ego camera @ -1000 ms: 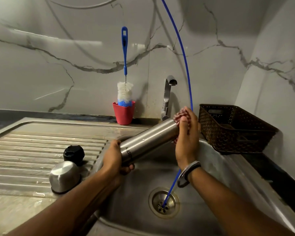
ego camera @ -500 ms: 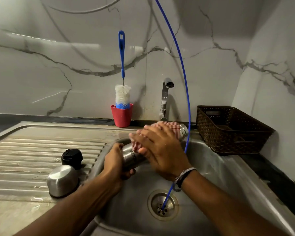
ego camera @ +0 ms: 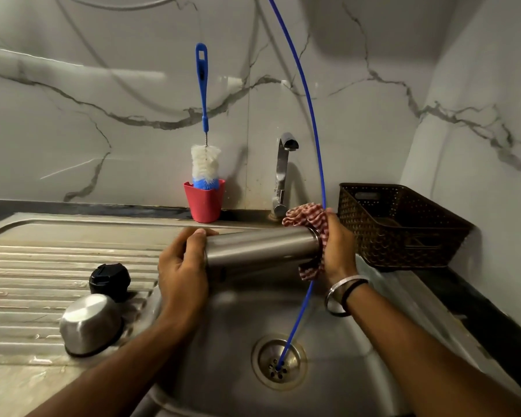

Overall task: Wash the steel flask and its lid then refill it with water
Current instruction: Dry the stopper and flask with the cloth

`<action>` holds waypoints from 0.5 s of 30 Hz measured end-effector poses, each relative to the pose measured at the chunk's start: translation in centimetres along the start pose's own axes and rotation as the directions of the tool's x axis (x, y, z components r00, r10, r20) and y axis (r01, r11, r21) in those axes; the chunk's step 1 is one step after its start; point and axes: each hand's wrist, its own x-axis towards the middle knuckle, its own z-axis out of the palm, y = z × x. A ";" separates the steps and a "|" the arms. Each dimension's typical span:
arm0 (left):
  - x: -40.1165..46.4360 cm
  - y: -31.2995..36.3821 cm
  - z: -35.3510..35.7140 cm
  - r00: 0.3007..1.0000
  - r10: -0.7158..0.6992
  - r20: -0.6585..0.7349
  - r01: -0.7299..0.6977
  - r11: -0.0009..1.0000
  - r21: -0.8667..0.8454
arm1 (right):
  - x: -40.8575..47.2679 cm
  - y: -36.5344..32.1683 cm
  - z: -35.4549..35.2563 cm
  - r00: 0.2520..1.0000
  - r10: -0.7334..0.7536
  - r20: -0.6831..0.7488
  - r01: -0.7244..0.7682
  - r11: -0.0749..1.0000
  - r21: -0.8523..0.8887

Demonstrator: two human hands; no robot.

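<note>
The flask [ego camera: 259, 251] lies sideways in the air over the sink [ego camera: 358, 386]. The left hand [ego camera: 182, 275] curls round its bottom end and holds it. The right hand [ego camera: 337, 245] grips a red checked cloth [ego camera: 312, 215] against the other end. The steel lid [ego camera: 89, 325] and the black cap [ego camera: 110, 279] sit on the drainboard [ego camera: 42, 266], near the sink's left edge. A blue hose [ego camera: 310, 121] runs down into the drain [ego camera: 278, 362].

Your right hand [ego camera: 339, 245] has slid the checked cloth [ego camera: 312, 219] from mid-body out to the flask's [ego camera: 259, 249] 3 o'clock end; your left hand [ego camera: 182, 272] has levelled the flask.
</note>
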 end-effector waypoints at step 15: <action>-2.6 0.1 3.0 0.582 -0.761 0.287 0.808 0.501 -0.309 | -7.0 -1.4 6.1 0.934 0.296 0.201 -0.358 0.760 0.543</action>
